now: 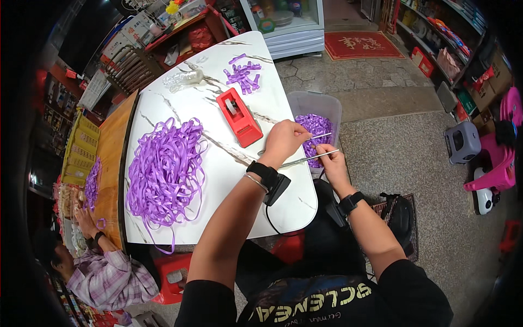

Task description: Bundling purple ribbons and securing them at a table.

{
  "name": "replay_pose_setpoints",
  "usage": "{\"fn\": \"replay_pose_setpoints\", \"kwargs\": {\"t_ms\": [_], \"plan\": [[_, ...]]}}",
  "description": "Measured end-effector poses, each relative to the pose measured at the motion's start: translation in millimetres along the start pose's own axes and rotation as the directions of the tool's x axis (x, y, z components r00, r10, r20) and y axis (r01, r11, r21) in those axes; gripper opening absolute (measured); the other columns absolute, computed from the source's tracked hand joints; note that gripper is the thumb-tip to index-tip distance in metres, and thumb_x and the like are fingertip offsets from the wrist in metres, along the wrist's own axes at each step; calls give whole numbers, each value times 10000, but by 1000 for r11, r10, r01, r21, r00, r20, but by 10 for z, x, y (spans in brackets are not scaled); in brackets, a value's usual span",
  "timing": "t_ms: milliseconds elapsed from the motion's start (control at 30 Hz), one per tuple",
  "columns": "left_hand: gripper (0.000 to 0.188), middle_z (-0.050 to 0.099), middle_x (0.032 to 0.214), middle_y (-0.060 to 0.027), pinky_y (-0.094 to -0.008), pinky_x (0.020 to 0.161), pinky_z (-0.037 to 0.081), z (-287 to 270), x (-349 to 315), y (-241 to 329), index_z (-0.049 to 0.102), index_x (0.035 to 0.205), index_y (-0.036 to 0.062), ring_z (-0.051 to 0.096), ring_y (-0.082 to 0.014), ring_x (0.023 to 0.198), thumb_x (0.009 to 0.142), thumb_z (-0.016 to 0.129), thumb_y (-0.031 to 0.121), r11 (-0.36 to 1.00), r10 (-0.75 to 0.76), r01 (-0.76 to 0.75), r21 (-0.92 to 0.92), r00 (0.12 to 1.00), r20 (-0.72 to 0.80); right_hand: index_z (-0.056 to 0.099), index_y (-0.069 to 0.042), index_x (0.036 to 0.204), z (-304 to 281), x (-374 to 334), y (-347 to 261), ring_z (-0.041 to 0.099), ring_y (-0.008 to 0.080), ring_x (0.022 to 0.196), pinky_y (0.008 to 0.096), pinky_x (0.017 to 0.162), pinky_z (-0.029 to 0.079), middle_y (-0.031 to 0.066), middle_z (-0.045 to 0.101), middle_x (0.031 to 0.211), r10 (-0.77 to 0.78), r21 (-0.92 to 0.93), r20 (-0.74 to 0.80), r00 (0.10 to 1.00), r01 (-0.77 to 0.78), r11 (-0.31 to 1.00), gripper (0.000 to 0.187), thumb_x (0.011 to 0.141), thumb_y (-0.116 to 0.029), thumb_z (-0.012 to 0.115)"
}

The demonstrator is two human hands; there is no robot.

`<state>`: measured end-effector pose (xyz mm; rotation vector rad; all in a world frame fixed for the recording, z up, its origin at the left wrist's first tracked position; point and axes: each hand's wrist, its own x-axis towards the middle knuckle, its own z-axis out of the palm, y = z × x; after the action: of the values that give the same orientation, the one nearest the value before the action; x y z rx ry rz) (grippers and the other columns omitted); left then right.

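Observation:
Over the table's right edge, my left hand (287, 140) is closed in a pinch around a thin metal rod (323, 135), which points to the right. Just right of it and slightly nearer, my right hand (333, 167) pinches a second thin metal rod (297, 162). Whether the two rods join is hidden by the hands. Beneath them stands a clear plastic bin (339, 107) filled with purple ribbon pieces (313, 123). To the left of my left hand, a red tape dispenser (239, 117) sits on the white marbled table (289, 204).
A large heap of purple ribbon (164, 171) covers the table's left side. Short purple strips (243, 75) and clear plastic wrap (183, 80) lie at the far end. Another person (106, 267) works at the wooden table (111, 169). A display fridge (286, 27) stands beyond.

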<state>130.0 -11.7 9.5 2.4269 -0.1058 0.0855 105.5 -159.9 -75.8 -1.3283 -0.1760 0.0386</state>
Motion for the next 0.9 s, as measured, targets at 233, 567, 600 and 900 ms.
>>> {"fn": "replay_pose_setpoints", "kwargs": {"t_ms": [233, 567, 600, 900], "plan": [[213, 600, 650, -126, -318, 589, 458, 1, 14, -6, 659, 726, 52, 589, -241, 611, 655, 673, 252, 997, -72, 73, -8, 995, 62, 589, -14, 878, 34, -20, 49, 467, 42, 595, 177, 552, 374, -11, 558, 674, 59, 24, 15, 998, -59, 998, 147, 838, -139, 525], [244, 595, 621, -115, -284, 564, 442, 7, 48, -31, 646, 733, 10, 565, -174, 570, 699, 654, 252, 998, -60, 60, 9, 987, 152, 587, 5, 920, -173, -689, -263, 489, 52, 574, 173, 530, 394, 14, 582, 687, 224, -101, 109, 968, -214, 972, 190, 859, -142, 482], [244, 597, 626, -115, -285, 571, 443, 2, 44, -42, 646, 731, 13, 568, -178, 577, 703, 650, 255, 998, -69, 67, 17, 985, 157, 584, 7, 921, -215, -822, -359, 501, 51, 593, 165, 534, 394, 15, 581, 698, 282, -123, 125, 951, -267, 956, 197, 863, -148, 476], [211, 591, 619, -113, -312, 570, 441, 9, 54, -29, 643, 705, 32, 566, -221, 574, 707, 635, 242, 998, -56, 51, 33, 986, 156, 609, -4, 739, -583, -1865, -826, 560, 131, 689, 259, 673, 433, 61, 621, 726, 290, -433, 195, 937, -183, 883, 122, 791, -85, 534]]}}
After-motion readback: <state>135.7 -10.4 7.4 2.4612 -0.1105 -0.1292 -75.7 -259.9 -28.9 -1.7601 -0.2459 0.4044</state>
